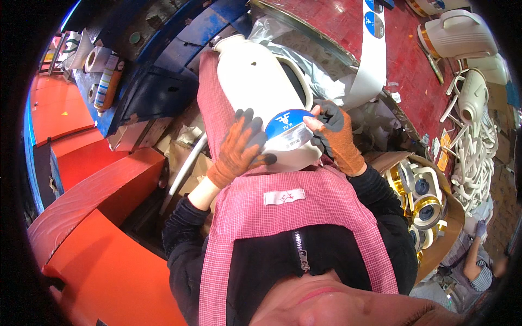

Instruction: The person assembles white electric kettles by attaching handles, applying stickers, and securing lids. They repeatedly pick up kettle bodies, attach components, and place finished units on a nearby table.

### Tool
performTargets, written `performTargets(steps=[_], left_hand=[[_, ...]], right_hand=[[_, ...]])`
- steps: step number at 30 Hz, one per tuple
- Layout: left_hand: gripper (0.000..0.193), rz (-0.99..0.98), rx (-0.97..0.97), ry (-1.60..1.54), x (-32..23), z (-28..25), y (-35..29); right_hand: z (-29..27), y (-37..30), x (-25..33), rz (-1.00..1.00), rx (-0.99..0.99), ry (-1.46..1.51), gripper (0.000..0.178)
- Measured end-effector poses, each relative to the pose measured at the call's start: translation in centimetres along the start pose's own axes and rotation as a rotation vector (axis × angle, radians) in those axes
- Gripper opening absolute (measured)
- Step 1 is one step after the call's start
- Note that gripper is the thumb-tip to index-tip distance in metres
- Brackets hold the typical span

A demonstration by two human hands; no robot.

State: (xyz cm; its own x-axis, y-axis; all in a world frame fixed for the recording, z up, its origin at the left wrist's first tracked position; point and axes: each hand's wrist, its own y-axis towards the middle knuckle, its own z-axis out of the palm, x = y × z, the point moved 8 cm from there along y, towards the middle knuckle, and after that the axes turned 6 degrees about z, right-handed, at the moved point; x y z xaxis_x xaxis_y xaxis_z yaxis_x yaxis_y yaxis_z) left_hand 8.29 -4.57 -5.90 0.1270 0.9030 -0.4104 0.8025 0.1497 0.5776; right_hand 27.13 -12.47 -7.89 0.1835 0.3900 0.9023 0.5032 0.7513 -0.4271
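While right hand (336,130) pinches label (287,130), jug (261,76) partly hidden

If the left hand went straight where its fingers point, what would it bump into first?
Probably the white jug, since the fingers of the left hand point up toward it. They may already touch it; depth is hard to tell.

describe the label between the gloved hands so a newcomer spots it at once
Find the pink checked apron, then the white jug beyond its bib. At the jug's near end, between left hand and right hand, is the oval label, half blue, half silvery. Unlike labels on the white strip, it lies against the jug.
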Motion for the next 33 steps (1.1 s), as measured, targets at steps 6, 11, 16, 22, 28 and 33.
performTargets(steps=[6, 11, 16, 22, 28, 33], left_hand=[[0.053, 0.018, 0.124, 0.062, -0.6, 0.8, -0.3], [0.052, 0.077, 0.332, 0.208, -1.5, 1.1, 2.1], [0.074, 0.298, 0.825, 0.179, -3.0, 5.4, 6.9], [0.085, 0.447, 1.099, 0.206, -5.2, 8.2, 8.6], [0.063, 0.326, 0.366, 0.184, -5.6, -2.6, 7.8], [0.051, -0.114, 0.018, 0.424, 0.4, -9.0, 1.6]], right_hand=[[0.5, -0.1, -0.5, -0.003, 0.021, -0.019, 0.017], [-3.1, 3.3, 3.9, -0.271, -0.164, -0.39, 0.017], [3.9, 12.9, 11.2, -0.874, 0.201, -0.656, 0.049], [18.0, 22.3, 8.3, -0.221, 0.991, -1.313, 0.068], [10.7, 13.7, 17.9, -0.294, 1.118, -1.091, 0.055], [-0.1, 5.0, 35.9, -0.919, 0.464, -0.618, 0.047]])
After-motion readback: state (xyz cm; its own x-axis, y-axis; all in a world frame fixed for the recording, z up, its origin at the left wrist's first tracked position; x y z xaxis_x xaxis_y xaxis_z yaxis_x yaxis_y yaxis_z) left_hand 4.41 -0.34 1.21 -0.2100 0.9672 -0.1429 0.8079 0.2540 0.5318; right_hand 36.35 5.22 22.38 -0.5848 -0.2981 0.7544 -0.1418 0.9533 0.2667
